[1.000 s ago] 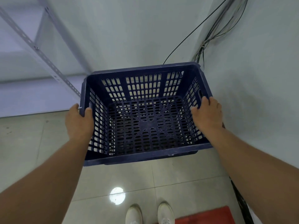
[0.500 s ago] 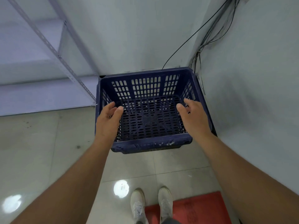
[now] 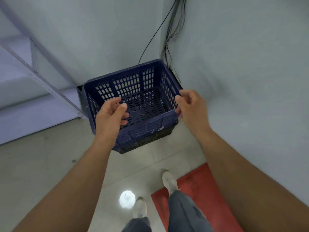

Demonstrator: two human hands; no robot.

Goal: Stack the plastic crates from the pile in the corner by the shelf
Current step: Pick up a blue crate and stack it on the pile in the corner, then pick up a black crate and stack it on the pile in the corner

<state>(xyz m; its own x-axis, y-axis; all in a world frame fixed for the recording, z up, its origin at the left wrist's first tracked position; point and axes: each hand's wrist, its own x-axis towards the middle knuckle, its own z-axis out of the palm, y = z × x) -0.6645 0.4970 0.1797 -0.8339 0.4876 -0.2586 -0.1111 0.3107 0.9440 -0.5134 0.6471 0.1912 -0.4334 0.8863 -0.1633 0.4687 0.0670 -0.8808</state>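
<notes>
A: Where does the blue crate sit?

B: In the corner where the two walls meet, just right of the metal shelf. It rests nested on a darker crate, whose edge shows under the blue crate's near side. Cables hang down the corner above the blue crate.

A: And the hands?

B: The left hand hovers over the blue crate's near left part, its fingers loosely curled and spread apart, clamped on nothing. The right hand is at the blue crate's right rim, fingers slack and parted; whether they touch the rim cannot be told.

A: Anything nearer than the blue crate?

B: The person's shoes and a red mat on the tiled floor.
</notes>
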